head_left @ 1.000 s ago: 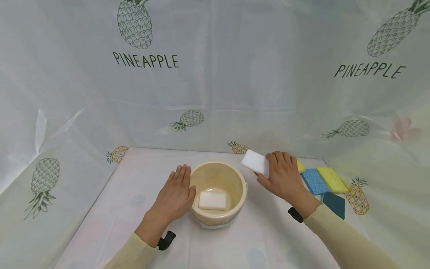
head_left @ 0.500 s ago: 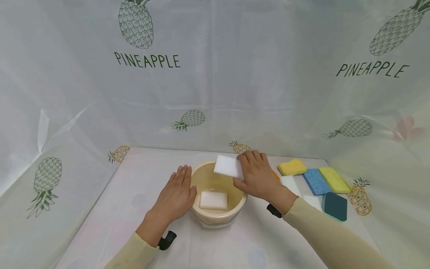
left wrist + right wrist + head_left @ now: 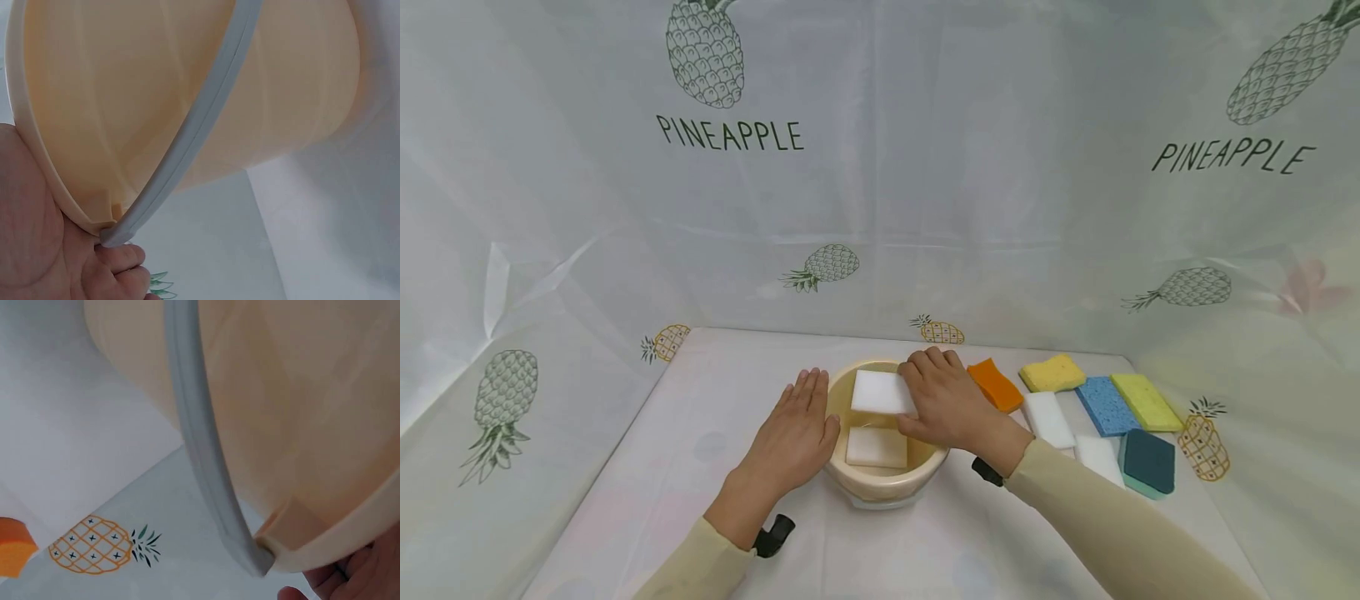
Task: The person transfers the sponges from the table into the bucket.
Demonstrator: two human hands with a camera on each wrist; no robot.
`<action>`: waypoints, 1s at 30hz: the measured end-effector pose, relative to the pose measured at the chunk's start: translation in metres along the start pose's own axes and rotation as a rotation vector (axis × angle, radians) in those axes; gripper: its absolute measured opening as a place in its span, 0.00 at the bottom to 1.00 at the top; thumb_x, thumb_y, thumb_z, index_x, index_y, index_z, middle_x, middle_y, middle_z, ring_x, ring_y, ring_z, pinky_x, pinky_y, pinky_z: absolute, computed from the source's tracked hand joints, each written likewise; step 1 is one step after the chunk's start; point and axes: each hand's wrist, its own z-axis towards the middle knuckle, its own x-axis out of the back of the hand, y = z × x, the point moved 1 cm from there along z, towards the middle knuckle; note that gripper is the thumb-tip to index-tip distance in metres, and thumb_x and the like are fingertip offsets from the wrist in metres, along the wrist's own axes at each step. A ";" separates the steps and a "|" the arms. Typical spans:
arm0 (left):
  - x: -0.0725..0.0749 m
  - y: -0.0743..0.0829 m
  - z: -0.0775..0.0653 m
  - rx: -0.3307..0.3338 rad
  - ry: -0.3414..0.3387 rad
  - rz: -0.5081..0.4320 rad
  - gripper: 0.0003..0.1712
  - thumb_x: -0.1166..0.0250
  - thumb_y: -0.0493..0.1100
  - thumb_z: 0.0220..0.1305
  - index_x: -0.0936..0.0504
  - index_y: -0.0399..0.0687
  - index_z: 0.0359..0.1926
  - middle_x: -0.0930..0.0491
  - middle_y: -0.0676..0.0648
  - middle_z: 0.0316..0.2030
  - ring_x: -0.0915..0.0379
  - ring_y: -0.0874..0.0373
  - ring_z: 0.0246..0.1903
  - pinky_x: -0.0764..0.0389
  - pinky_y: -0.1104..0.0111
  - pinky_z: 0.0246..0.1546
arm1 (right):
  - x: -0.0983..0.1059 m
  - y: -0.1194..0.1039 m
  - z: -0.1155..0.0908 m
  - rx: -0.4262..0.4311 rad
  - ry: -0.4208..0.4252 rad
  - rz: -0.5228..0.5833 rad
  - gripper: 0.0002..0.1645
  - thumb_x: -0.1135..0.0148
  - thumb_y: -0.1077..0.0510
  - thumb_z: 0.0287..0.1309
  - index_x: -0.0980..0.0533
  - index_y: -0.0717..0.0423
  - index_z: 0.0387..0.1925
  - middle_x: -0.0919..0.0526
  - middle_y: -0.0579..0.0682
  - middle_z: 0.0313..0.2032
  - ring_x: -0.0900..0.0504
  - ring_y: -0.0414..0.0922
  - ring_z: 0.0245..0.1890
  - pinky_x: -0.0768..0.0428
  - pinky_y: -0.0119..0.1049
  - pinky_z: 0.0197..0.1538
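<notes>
Right hand [image 3: 943, 400] first: its fingers and thumb pinch a white block [image 3: 878, 392] by the right end. The rest of that block sticks out to the left of the grip, over the inside of a cream bucket [image 3: 880, 490]. I can't tell if it touches the bucket. Below and to the left of the grip, a second white block [image 3: 876, 447] lies inside the bucket, at the bottom.

Across the bucket from the grip is the left hand [image 3: 793, 433]. It is loose, with its fingers straight and close together, and it touches the rim. A grey handle [image 3: 187, 131] hangs on the bucket's near side.

Just right of the grip lies an orange sponge [image 3: 996, 386]. Farther right are a yellow sponge [image 3: 1052, 373], a blue sponge [image 3: 1107, 406] and a lime sponge [image 3: 1145, 402]. Also to the right, but closer to the person, are a third white block [image 3: 1049, 419], a fourth white block [image 3: 1099, 458] and a dark green sponge [image 3: 1147, 457]. Behind the grip hangs a pale sheet [image 3: 962, 200] with pineapple pictures.
</notes>
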 end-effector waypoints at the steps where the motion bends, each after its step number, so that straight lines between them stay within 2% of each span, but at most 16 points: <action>1: 0.000 0.000 0.000 0.000 -0.002 -0.001 0.38 0.50 0.49 0.82 0.44 0.27 0.80 0.43 0.30 0.80 0.51 0.37 0.82 0.46 0.45 0.82 | -0.001 -0.001 0.001 0.001 -0.015 0.002 0.32 0.37 0.37 0.60 0.24 0.56 0.55 0.22 0.52 0.50 0.29 0.50 0.49 0.32 0.44 0.51; 14: 0.000 0.000 0.000 -0.005 0.000 -0.006 0.38 0.50 0.48 0.81 0.44 0.27 0.80 0.42 0.30 0.79 0.50 0.37 0.81 0.45 0.45 0.81 | -0.006 -0.001 0.008 0.022 -0.091 0.018 0.31 0.36 0.34 0.61 0.24 0.53 0.52 0.22 0.50 0.47 0.30 0.49 0.47 0.33 0.43 0.49; 24: 0.000 0.000 0.000 -0.003 -0.002 -0.012 0.38 0.49 0.49 0.81 0.44 0.27 0.80 0.42 0.29 0.79 0.50 0.37 0.81 0.45 0.45 0.81 | -0.010 -0.005 0.012 0.029 -0.162 0.019 0.35 0.33 0.31 0.60 0.24 0.53 0.53 0.20 0.51 0.51 0.29 0.49 0.50 0.31 0.44 0.51; 30: 0.000 0.000 0.000 0.006 -0.015 -0.012 0.39 0.50 0.49 0.81 0.45 0.27 0.80 0.43 0.30 0.79 0.51 0.37 0.82 0.45 0.45 0.81 | -0.009 -0.007 0.013 0.028 -0.178 0.007 0.35 0.33 0.31 0.60 0.23 0.53 0.54 0.20 0.50 0.52 0.29 0.49 0.51 0.32 0.43 0.51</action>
